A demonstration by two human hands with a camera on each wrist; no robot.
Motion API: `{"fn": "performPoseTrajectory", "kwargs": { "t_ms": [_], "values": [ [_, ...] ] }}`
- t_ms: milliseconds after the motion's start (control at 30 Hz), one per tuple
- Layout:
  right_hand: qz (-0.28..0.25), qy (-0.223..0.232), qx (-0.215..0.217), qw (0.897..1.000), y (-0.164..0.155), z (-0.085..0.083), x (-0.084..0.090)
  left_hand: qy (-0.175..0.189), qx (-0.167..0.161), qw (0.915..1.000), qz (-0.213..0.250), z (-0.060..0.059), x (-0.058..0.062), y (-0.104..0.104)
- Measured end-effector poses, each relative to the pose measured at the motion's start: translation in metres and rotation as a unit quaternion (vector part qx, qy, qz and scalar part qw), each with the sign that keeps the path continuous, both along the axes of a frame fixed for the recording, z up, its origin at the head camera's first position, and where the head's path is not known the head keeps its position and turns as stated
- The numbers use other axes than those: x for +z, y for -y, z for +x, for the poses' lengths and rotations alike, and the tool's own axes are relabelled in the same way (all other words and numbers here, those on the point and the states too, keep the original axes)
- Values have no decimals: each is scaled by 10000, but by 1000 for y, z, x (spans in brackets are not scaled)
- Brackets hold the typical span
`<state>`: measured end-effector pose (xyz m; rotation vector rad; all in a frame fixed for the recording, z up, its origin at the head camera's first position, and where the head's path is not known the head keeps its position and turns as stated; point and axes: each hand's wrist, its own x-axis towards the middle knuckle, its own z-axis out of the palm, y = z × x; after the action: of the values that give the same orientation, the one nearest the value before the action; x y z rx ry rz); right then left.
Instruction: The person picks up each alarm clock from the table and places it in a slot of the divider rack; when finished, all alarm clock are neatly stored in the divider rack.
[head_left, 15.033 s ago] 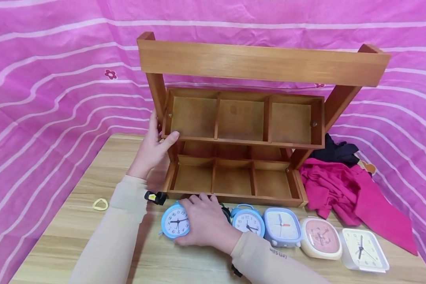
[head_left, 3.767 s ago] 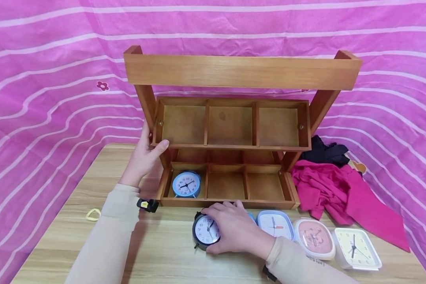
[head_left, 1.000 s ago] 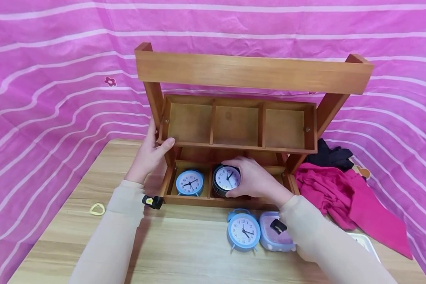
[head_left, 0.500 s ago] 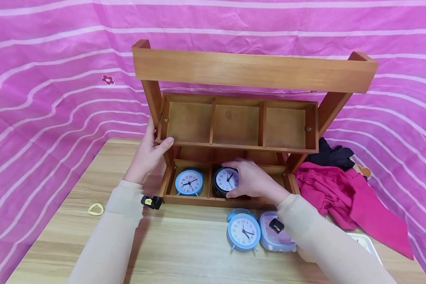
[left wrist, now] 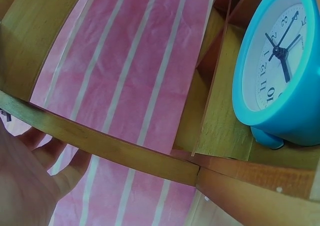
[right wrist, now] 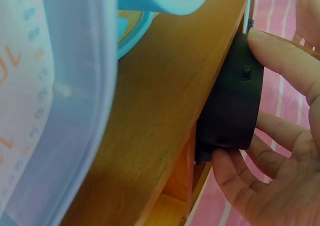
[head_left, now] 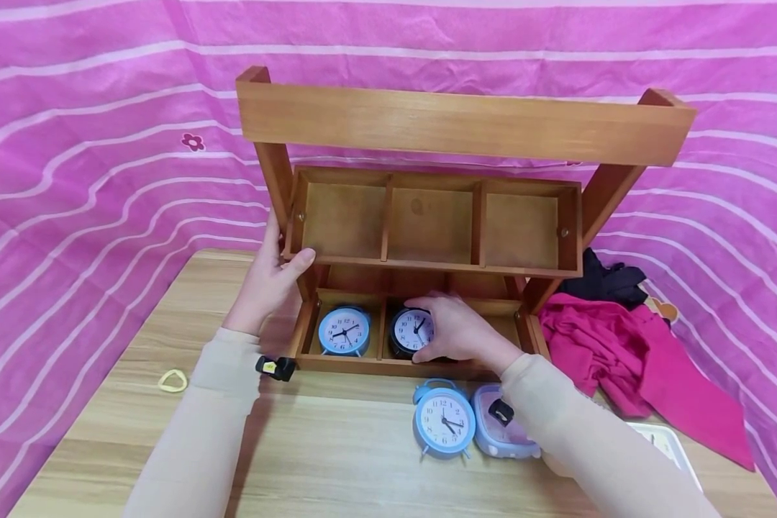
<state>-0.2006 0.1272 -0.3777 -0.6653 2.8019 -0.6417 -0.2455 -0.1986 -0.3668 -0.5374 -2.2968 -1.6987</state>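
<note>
Head view: at the far left of the table (head_left: pixel 103 432) a yellow ring (head_left: pixel 171 380) is seen lying well apart from everything else. The rack (head_left: pixel 466 126) is gripped at its left post by the left hand (head_left: pixel 268 277), thumb curled over the upper tray's front edge. One blue clock (head_left: pixel 343 331) stands in the lower left compartment. Just beside it, in the middle compartment, the black clock (head_left: pixel 409 331) is held by the right hand (head_left: pixel 456 331), fingers curled round its rim; the right compartment is partly hidden. Three upper compartments are counted. One more blue clock (head_left: pixel 443 423) and a lilac clock (head_left: pixel 501 435) lie before the rack; pink cloth (head_left: pixel 628 352) is heaped at the right.
</note>
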Motion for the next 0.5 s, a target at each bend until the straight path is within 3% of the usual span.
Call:
{"fn": "performPoseTrajectory", "kwargs": {
  "t_ms": [500],
  "values": [
    [55, 232, -116, 9996, 1, 0, -4, 73, 29, 10000, -32, 1, 1, 0]
  ]
}}
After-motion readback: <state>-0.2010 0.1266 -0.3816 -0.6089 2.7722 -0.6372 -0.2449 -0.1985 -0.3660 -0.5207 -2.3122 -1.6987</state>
